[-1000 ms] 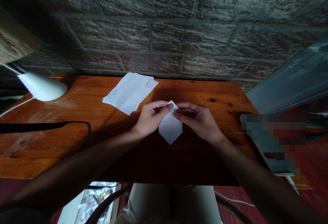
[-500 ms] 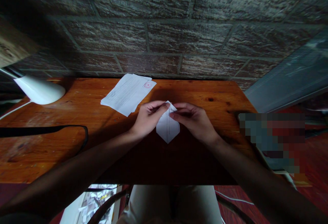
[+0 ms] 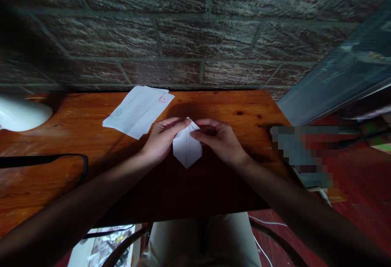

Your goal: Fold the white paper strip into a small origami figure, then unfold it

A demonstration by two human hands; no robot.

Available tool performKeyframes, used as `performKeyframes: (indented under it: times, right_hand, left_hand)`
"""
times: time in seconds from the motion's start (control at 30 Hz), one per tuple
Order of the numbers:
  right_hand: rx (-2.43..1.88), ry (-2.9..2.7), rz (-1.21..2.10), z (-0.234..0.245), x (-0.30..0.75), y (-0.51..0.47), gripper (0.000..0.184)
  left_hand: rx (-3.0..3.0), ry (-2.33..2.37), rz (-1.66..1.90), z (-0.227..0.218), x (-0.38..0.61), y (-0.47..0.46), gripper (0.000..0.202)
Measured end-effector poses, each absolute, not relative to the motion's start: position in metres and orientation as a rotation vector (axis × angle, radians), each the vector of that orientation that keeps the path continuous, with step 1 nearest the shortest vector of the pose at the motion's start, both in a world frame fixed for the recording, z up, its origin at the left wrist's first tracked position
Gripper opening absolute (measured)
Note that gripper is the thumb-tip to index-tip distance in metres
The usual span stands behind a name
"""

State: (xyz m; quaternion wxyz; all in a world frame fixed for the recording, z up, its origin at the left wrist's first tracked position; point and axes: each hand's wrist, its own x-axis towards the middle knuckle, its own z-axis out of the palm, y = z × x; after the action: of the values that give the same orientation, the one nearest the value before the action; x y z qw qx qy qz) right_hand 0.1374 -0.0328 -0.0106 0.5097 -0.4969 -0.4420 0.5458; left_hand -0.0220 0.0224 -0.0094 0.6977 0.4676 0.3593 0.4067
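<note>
A small folded white paper [image 3: 187, 149], pointed at its near end, lies on the wooden desk [image 3: 91, 136]. My left hand [image 3: 160, 138] pinches its upper left edge with curled fingers. My right hand [image 3: 218, 140] pinches the upper right edge the same way. The two hands meet over the top corner of the paper.
A stack of printed sheets with a red stamp [image 3: 139, 110] lies at the back of the desk, left of my hands. A white lamp head [image 3: 21, 114] sits at the far left. A black strap [image 3: 45, 161] crosses the left side. A brick wall [image 3: 183, 34] rises behind.
The view has shifted, so everything sits further left in the picture. Both hands keep their pinch on the folded paper, and its shape looks the same.
</note>
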Motion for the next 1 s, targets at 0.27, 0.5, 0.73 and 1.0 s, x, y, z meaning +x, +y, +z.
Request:
performKeyframes:
  times: [0.27,0.5,0.73,1.0]
  right_hand:
    - [-1.124,-1.089,1.364,-0.0097,0.1373,-0.0333,0.027]
    - [-1.094,-1.09,1.449,-0.0068,0.1374,-0.0345,0.033]
    - [-1.073,-1.063,1.475,-0.0076,0.1357,-0.0344,0.03]
    - [-1.095,-1.068,1.497,-0.0092,0.1351,-0.0342,0.033]
  left_hand:
    - [1.117,0.846,0.887,-0.0107,-0.0263,0.0255,0.026]
    - [1.004,0.918,0.887,-0.0093,-0.0218,0.0249,0.026]
    - [0.991,0.951,0.862,-0.0073,-0.0217,0.025,0.029]
    - [1.014,0.957,0.877,-0.0117,-0.0217,0.0241,0.037]
